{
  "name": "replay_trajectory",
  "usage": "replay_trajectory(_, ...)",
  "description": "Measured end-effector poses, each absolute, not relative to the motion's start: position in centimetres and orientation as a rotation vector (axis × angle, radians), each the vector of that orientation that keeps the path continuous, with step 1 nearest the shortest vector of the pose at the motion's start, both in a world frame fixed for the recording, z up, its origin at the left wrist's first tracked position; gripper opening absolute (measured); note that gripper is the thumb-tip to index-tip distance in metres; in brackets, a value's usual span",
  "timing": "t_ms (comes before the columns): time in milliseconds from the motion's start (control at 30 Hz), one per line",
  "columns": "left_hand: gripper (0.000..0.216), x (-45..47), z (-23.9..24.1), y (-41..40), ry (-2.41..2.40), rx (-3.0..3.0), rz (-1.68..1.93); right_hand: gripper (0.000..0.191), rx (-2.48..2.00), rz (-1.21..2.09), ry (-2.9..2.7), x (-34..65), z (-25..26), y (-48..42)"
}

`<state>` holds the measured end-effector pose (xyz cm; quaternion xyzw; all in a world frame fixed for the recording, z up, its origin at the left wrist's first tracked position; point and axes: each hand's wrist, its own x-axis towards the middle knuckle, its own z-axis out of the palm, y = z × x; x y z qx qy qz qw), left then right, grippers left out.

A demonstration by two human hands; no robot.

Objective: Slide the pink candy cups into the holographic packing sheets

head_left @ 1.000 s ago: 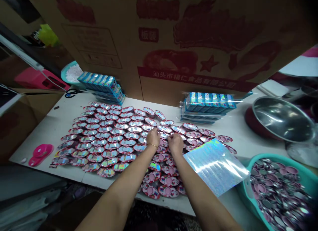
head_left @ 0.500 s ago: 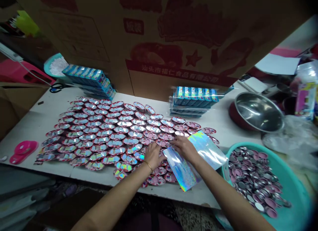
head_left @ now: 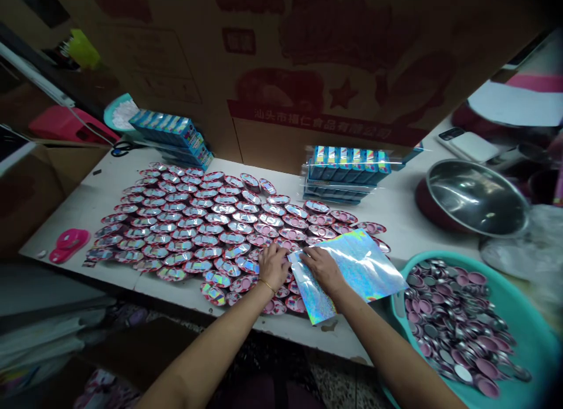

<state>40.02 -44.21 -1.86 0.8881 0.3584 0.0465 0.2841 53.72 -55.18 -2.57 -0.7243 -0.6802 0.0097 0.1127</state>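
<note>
Many oval containers (head_left: 192, 222) with red patterned rims stand in tight rows on the white table. Those on the left bear silver shiny stickers; several around my hands show bare pink round centres. My left hand (head_left: 273, 267), a bracelet at its wrist, is over the containers with bent fingers close together; whatever is at its fingertips is too small to make out. Just beside it, my right hand (head_left: 324, 269) grips the left part of a holographic sticker sheet (head_left: 367, 265), its fingertips near the sheet's edge. The sheet covers some containers on the right.
A turquoise basin (head_left: 519, 315) of small pink and silver round pieces stands at right, below a steel bowl (head_left: 477, 198). Wrapped blue boxes (head_left: 347, 169) and more blue boxes (head_left: 169, 133) stand before a big carton (head_left: 308, 116). A pink tool (head_left: 70, 244) lies left.
The view has shifted slightly. Both hands stay close together over the same area, with my left hand a little farther up. The sheet has turned slightly and lies flatter beneath my right hand.
</note>
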Motion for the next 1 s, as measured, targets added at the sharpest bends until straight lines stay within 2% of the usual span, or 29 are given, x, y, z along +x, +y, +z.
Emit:
replay_trajectory(233,0.024,40.1,-2.2,-44.4,1.012,2.353,0.159,0.032,-2.204,0.051,-1.999,53.7,-2.0,-54.2)
replay_trajectory(433,0.025,39.9,-2.4,-44.6,0.992,2.365,0.202,0.023,-2.08,0.026,-2.058,54.1,-3.8,-54.9)
replay_trajectory(533,0.024,39.9,-2.4,-44.7,1.008,2.359,0.202,0.017,-2.08,0.089,-1.956,53.5,-2.2,-55.3)
replay_trajectory(767,0.02,39.8,-2.7,-43.7,0.968,2.101,0.309,0.015,-1.931,0.521,-1.086,53.3,5.3,-54.2)
replay_trajectory(867,0.019,40.1,-2.5,-42.4,0.949,1.646,0.401,0.02,-1.812,0.728,-0.607,53.6,4.7,-52.5)
replay_trajectory(1000,0.038,41.5,-1.8,-40.7,0.969,1.109,0.381,0.027,-1.61,0.829,-0.235,53.4,2.0,-50.7)
